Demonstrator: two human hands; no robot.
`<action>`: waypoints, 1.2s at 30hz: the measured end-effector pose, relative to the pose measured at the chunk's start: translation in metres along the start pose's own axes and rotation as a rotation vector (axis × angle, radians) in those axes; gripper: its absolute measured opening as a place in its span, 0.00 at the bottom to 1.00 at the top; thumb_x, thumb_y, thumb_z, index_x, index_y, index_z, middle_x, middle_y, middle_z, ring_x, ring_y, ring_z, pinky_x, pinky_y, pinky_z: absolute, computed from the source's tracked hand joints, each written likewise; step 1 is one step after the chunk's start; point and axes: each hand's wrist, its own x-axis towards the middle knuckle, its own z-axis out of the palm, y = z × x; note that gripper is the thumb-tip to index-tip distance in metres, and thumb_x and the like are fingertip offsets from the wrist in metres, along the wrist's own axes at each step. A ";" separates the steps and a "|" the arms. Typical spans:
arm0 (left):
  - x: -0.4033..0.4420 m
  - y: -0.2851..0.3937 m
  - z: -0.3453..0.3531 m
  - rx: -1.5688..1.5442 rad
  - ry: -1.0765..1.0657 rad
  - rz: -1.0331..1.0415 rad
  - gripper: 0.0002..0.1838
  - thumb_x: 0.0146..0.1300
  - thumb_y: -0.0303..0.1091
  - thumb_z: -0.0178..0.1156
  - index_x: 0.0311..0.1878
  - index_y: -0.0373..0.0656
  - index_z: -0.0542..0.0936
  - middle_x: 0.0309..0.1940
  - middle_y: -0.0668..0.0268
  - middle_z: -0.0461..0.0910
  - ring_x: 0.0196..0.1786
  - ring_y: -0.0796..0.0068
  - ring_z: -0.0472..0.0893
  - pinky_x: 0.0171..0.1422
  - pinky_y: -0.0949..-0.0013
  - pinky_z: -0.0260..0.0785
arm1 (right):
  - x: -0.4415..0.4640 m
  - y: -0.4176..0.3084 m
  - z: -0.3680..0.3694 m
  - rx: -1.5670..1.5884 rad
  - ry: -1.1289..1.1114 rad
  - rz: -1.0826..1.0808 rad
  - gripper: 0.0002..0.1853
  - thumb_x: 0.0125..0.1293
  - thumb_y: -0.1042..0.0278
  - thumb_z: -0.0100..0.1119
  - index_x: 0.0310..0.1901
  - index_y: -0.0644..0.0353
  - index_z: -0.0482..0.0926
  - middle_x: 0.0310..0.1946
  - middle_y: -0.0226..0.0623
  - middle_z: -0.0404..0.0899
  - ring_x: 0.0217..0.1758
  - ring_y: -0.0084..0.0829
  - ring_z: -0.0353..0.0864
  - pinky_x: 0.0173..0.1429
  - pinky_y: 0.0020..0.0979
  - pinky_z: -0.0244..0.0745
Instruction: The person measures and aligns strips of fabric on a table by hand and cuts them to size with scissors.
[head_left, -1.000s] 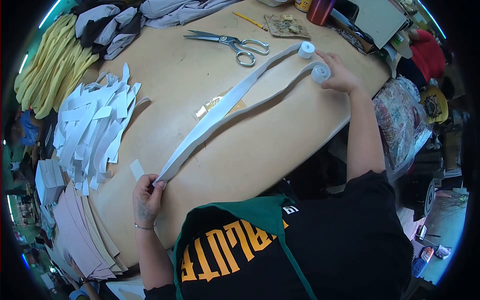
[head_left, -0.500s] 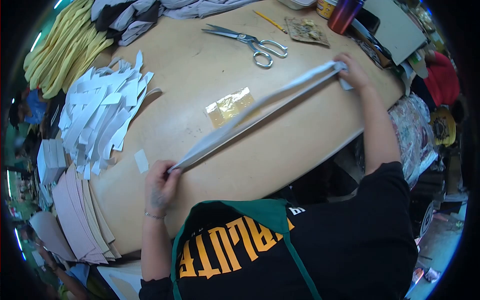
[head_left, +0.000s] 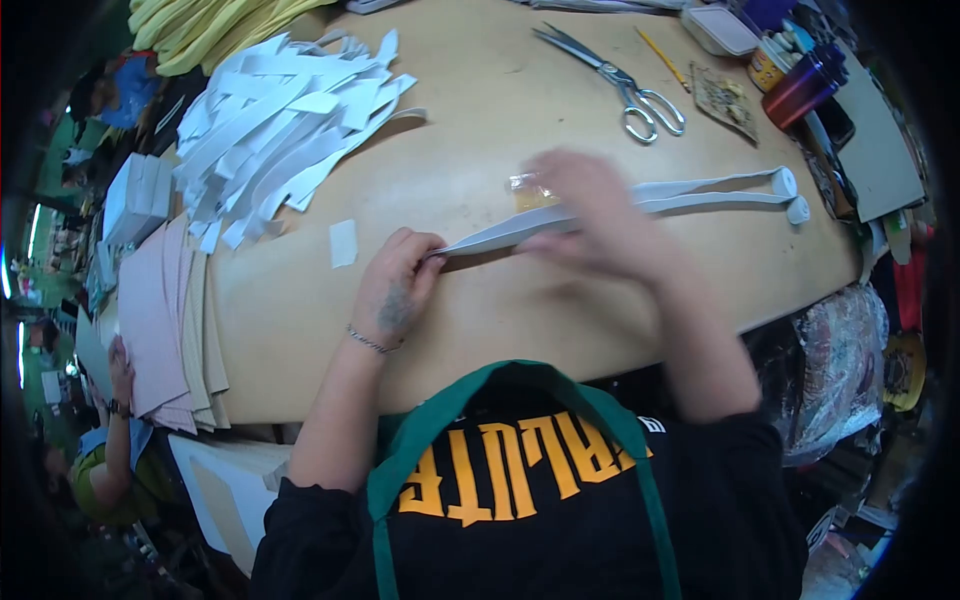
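A long white elastic-like strip (head_left: pixel 490 237) stretches across the table as two lengths that meet at my left hand (head_left: pixel 398 285). That hand is closed, pinching the joined end between thumb and fingers. Over the middle of the strip is my right hand (head_left: pixel 597 215), blurred by motion, its thumb and fingers apart on either side of it. The far ends of the strip lie curled into small rolls (head_left: pixel 786 184) at the right. A shiny yellowish plastic packet (head_left: pixel 532 195) is partly hidden behind my right hand. Left of the strip lies a small pale paper piece (head_left: pixel 343 243).
A heap of white strips (head_left: pixel 290 130) covers the table's left. Scissors (head_left: pixel 625 85), a pencil (head_left: pixel 663 58) and a bottle (head_left: pixel 800 88) are toward the back right. Stacked pink sheets (head_left: pixel 155 310) sit at the left edge, near another person's hand (head_left: pixel 120 368).
My right hand has let go of the strip's far end and moved left to its middle. The far ends now rest on the table. The view has shifted; my left hand keeps its pinch.
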 end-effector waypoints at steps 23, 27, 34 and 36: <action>-0.006 -0.021 0.004 -0.357 0.117 -0.201 0.09 0.62 0.33 0.61 0.38 0.35 0.80 0.28 0.67 0.77 0.30 0.82 0.73 0.37 0.76 0.66 | 0.043 -0.033 0.074 0.140 -0.114 0.173 0.08 0.60 0.62 0.59 0.33 0.57 0.82 0.28 0.38 0.78 0.40 0.39 0.73 0.54 0.38 0.63; -0.008 -0.021 0.005 -0.315 0.151 -0.139 0.09 0.62 0.33 0.61 0.38 0.36 0.80 0.27 0.66 0.77 0.30 0.79 0.73 0.36 0.75 0.66 | 0.042 -0.034 0.074 0.136 -0.098 0.181 0.09 0.60 0.60 0.60 0.32 0.57 0.82 0.27 0.38 0.77 0.41 0.38 0.72 0.54 0.38 0.62; -0.007 -0.030 0.000 -0.303 0.243 -0.119 0.08 0.63 0.31 0.59 0.38 0.35 0.79 0.27 0.68 0.77 0.31 0.82 0.72 0.36 0.76 0.65 | 0.046 -0.042 0.076 0.099 -0.079 0.169 0.11 0.61 0.59 0.59 0.42 0.53 0.80 0.33 0.36 0.78 0.43 0.37 0.74 0.60 0.41 0.60; -0.007 -0.036 -0.012 -0.316 0.236 -0.199 0.08 0.64 0.31 0.59 0.38 0.35 0.79 0.27 0.68 0.77 0.31 0.83 0.72 0.37 0.77 0.65 | 0.052 -0.041 0.079 0.084 -0.090 0.165 0.13 0.61 0.59 0.60 0.46 0.51 0.78 0.35 0.35 0.79 0.44 0.36 0.74 0.61 0.42 0.60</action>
